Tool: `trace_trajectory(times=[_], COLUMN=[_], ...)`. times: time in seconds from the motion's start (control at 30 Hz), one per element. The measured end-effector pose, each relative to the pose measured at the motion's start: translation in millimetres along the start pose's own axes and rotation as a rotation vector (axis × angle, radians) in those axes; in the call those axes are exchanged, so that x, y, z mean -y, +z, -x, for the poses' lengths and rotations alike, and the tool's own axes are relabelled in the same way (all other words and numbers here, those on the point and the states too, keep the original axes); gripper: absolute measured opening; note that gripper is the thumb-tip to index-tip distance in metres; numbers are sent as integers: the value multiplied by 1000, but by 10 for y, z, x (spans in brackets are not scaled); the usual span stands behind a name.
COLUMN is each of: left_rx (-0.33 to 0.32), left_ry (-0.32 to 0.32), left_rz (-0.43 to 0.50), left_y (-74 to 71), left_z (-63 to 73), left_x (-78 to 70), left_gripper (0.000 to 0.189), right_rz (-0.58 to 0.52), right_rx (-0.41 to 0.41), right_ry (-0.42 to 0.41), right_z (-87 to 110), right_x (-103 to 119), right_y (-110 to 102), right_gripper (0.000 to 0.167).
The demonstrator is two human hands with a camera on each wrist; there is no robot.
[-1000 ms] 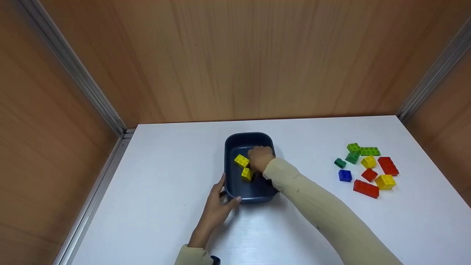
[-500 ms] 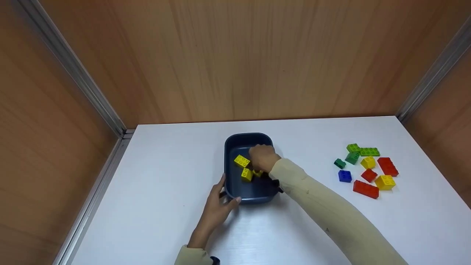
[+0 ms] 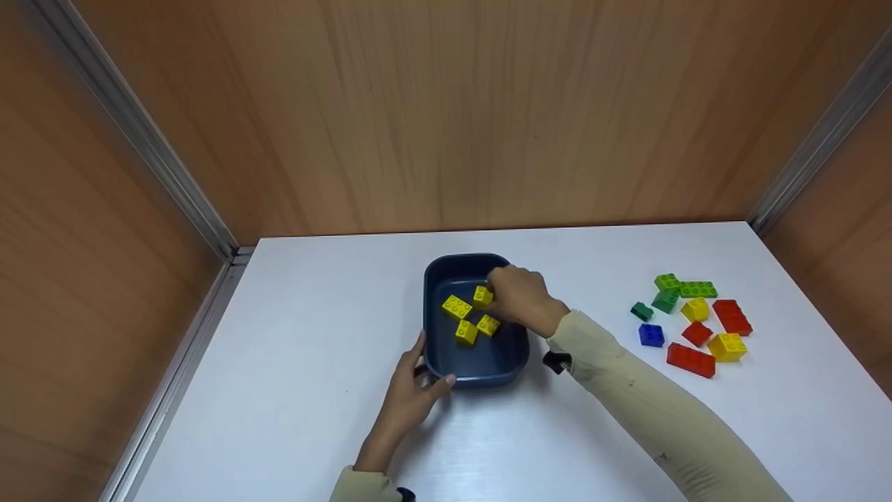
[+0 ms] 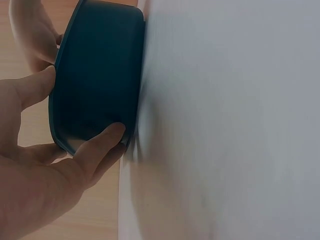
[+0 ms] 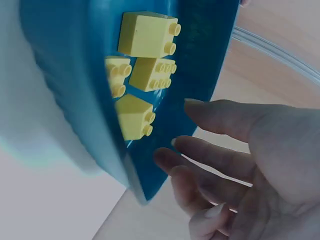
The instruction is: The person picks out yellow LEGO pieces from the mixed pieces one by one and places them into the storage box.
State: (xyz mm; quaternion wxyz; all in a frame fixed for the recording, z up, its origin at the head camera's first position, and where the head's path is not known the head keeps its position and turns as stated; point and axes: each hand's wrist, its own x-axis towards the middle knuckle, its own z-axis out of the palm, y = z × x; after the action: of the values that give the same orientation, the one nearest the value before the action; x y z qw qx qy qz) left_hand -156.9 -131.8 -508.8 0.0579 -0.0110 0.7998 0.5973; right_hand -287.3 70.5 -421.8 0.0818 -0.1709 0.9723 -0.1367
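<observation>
Several yellow toy bricks [image 3: 457, 307] lie apart or nearly touching in a dark blue tub [image 3: 463, 364]. My left hand [image 3: 408, 394] grips the tub's near left corner, fingers along the outer wall and thumb at the near rim. In the left wrist view, the left hand [image 4: 55, 170] spans that tub [image 4: 100, 75] from two sides. Over the tub's right rim is my right hand [image 3: 523, 296], close to one yellow brick [image 3: 482, 298]. The right wrist view shows the right hand [image 5: 240, 165] with fingers spread and nothing between them, beside the yellow bricks [image 5: 134, 117].
On the right of the white table [image 3: 293, 362] lies a loose group of toy bricks: red [image 3: 690, 360], yellow [image 3: 727, 347], blue [image 3: 651, 335] and green [image 3: 697, 289]. Wooden panels [image 3: 446, 118] stand behind and at both sides.
My right hand has drawn back to the right and let go of a yellow brick inside the tub. More yellow bricks now show there. The left hand has stayed put.
</observation>
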Motion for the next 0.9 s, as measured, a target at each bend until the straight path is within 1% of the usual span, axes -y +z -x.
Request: trace_trajectory(times=[0.13, 0.33, 0.43, 0.67, 0.8, 0.9], left_rx=[-5, -15, -21, -20, -16, -15], left_ry=[-11, 13, 20, 0, -4, 9], left_rz=[-10, -18, -29, -37, -40, -44], left_y=[8, 16, 19, 10, 8, 8], left_z=[-2, 1, 5, 14, 9, 5], left_x=[5, 18, 17, 7, 7, 6], left_gripper=[92, 92, 92, 92, 93, 93], right_rz=[-50, -95, -115, -143, -149, -152], right_rx=[-58, -158, -191, -220, -237, -260], right_ry=[-9, -32, -26, 17, 38, 49], right_z=[74, 188, 244, 373, 454, 523], right_x=[-89, -215, -269, -433, -608, -771], right_y=[-2, -8, -22, -64, -72, -74], right_gripper=[32, 29, 29, 32, 32, 30])
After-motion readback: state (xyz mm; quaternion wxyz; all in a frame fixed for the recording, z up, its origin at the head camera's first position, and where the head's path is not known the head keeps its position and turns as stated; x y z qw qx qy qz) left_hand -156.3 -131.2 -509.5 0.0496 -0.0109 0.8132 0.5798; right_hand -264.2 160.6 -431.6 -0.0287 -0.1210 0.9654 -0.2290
